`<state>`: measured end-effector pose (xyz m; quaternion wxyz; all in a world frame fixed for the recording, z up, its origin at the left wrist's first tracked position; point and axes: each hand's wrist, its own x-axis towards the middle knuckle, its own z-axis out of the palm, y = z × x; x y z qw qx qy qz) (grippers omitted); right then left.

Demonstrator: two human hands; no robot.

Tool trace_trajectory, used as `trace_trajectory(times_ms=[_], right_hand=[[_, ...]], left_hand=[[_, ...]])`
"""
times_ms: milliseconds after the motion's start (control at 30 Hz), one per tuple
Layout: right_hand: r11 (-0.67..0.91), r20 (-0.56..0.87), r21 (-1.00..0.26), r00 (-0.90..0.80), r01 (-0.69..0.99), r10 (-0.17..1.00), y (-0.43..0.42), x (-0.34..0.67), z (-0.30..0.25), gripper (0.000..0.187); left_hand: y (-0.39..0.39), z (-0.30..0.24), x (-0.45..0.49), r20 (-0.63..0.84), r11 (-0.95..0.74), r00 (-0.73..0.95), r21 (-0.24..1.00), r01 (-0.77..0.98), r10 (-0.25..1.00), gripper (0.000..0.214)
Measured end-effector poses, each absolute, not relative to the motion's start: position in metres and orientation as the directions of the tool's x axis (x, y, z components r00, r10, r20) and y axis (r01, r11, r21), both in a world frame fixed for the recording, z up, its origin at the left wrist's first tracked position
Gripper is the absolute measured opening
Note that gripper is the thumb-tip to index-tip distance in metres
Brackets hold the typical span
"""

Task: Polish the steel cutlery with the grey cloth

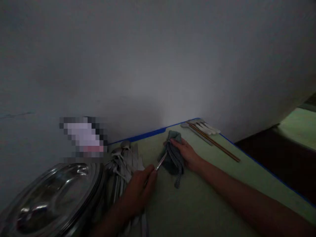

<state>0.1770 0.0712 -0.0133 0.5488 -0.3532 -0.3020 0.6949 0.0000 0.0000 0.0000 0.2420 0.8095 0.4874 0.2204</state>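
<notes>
My left hand is closed on the handle of a slim metal piece of cutlery. The far end of that piece is covered by a dark grey-green cloth, so its kind does not show. Bunched and folded, the cloth sits in my right hand, which is closed round it from the right; one corner dangles toward the tabletop. Just left of and beneath my left hand lies a heap of metal cutlery, spoons and flat handles among it.
Stacked shiny metal divided plates stand at the lower left. Brown chopsticks, a long-handled metal spoon and several pale-handled utensils lie at the right. A pixelated object is near the wall. Blue edging borders the green table.
</notes>
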Motion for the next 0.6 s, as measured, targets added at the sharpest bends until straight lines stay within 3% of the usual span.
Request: trace_trajectory(times_ms=[333,600], right_hand=[[-0.221,-0.193,-0.805,-0.109,-0.551,0.975,0.0710,0.1790,-0.0121,0.009],[-0.220,-0.183,-0.793,-0.124,-0.568,0.975,0.0721,0.1777,-0.0134,0.014]], left_hand=[[-0.0002,0.0014,0.0002,0.082,-0.382,0.415,0.581,0.719,0.906,0.031],[0.0002,0.0005,-0.0009,0.098,-0.413,0.437,0.560,0.719,0.894,0.030]])
